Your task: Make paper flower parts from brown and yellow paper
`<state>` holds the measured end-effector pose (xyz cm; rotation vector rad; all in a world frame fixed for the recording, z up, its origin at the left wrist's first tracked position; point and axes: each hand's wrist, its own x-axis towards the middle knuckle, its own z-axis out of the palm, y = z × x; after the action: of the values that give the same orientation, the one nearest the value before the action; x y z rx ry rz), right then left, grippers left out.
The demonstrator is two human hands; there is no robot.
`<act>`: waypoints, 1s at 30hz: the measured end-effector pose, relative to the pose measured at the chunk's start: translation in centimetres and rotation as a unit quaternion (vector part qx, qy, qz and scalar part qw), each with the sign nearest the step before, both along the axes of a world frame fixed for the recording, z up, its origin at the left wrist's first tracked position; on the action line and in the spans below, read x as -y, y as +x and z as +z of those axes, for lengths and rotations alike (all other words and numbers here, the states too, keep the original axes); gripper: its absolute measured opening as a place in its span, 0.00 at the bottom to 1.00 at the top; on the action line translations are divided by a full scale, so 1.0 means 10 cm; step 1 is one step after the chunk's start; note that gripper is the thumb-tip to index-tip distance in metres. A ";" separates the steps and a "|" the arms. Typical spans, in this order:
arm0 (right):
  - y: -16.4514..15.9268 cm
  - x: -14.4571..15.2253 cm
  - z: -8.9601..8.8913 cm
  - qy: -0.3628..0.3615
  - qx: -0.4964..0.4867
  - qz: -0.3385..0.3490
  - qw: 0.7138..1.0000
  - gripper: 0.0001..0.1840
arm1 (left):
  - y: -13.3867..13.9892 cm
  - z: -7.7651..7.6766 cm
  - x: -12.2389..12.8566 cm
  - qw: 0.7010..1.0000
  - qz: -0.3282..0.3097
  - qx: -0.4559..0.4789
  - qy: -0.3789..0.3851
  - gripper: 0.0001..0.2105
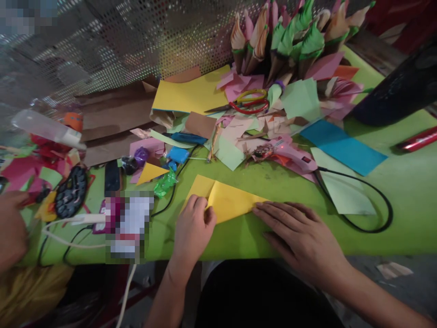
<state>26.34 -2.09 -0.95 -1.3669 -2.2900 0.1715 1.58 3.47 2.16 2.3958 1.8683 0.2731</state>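
On the green tabletop in front of me lies a sheet of yellow paper [232,200] with a fold across it, narrowing to a point at the right. My left hand [194,228] is closed on its left part, fingers curled and thumb bent in against the fold. Stretched out flat, the fingers of my right hand [300,232] touch the paper's right tip. Beyond the sheet are a pink glue gun [293,155] with a black cord, and scissors [247,102] with yellow and red handles among paper scraps.
Paper cones [280,41] with green and orange twisted tops stand at the back. At the right are a blue paper strip [344,146] and a dark bottle [392,89]. A phone [112,177] and cables lie at left, beside another person's hand [12,232].
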 end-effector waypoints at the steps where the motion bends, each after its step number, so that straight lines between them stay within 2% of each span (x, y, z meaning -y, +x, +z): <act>1: 0.00 0.00 0.01 0.002 0.003 0.000 1.000 0.21 | 0.00 0.00 0.00 1.000 0.003 -0.006 0.001 0.07; 8: -0.04 -0.01 0.03 0.005 0.014 -0.014 1.000 0.21 | 0.02 -0.02 0.04 0.999 0.026 -0.040 -0.001 0.04; 12: -0.06 0.00 0.02 -0.003 0.017 -0.017 1.000 0.21 | 0.04 -0.05 0.07 0.999 0.028 -0.025 0.030 0.05; 15: -0.06 0.01 0.03 -0.009 0.027 -0.010 1.000 0.22 | 0.05 -0.07 0.09 0.995 -0.002 -0.017 0.094 0.13; 18: -0.08 0.01 0.05 -0.020 0.051 -0.006 0.998 0.25 | 0.06 -0.10 0.08 0.989 -0.050 -0.024 0.138 0.13; 23: -0.12 0.03 0.07 -0.028 0.072 -0.020 0.997 0.25 | 0.06 -0.14 0.08 0.981 -0.146 -0.044 0.122 0.11; 27: -0.14 0.04 0.07 -0.029 0.085 -0.026 0.996 0.25 | 0.05 -0.11 0.21 0.979 -0.164 -0.054 0.106 0.14; 30: -0.15 0.05 0.06 -0.021 0.092 -0.024 0.995 0.25 | 0.05 -0.08 0.36 0.979 -0.170 -0.066 0.085 0.21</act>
<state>24.86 -2.59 -0.32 -1.5145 -2.4121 0.0826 2.03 -0.11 1.40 2.8593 1.4939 0.2589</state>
